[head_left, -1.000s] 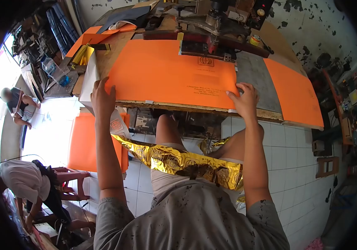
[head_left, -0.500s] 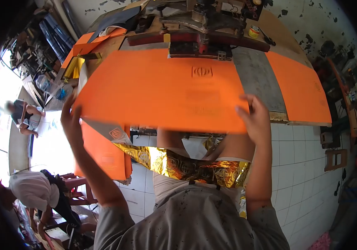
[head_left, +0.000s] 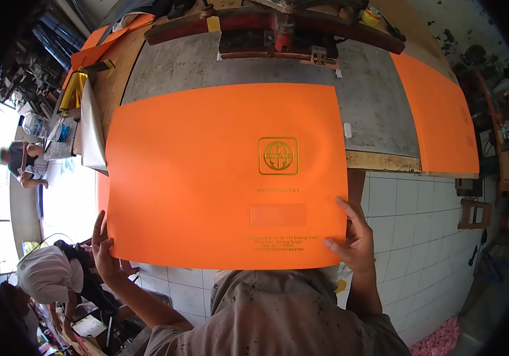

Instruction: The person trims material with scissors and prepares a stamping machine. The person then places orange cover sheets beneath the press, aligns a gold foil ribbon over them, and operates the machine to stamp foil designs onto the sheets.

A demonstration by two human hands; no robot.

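Note:
A large orange printed cover sheet (head_left: 183,178) is held up in front of my body. Gold lettering and a square globe emblem show on its right half, above a small pale rectangle. My left hand (head_left: 106,252) pinches its lower left edge. On the lower right edge, my right hand (head_left: 352,237) grips it between thumb and fingers. Beyond the sheet lies the grey metal bed (head_left: 379,113) of a press, with the red press head (head_left: 278,44) above it. My lap is hidden behind the sheet.
More orange sheets (head_left: 444,118) lie at the right of the bench. A yellow tin (head_left: 371,16) stands at the back right. Gold foil (head_left: 73,92) is at the left. One person (head_left: 52,273) bends over at lower left; another (head_left: 26,163) sits farther off.
Both hands have drawn the orange sheet back from the press bed toward my body and raised it. Its gold print now faces me clearly, and the sheet covers the foil on my lap.

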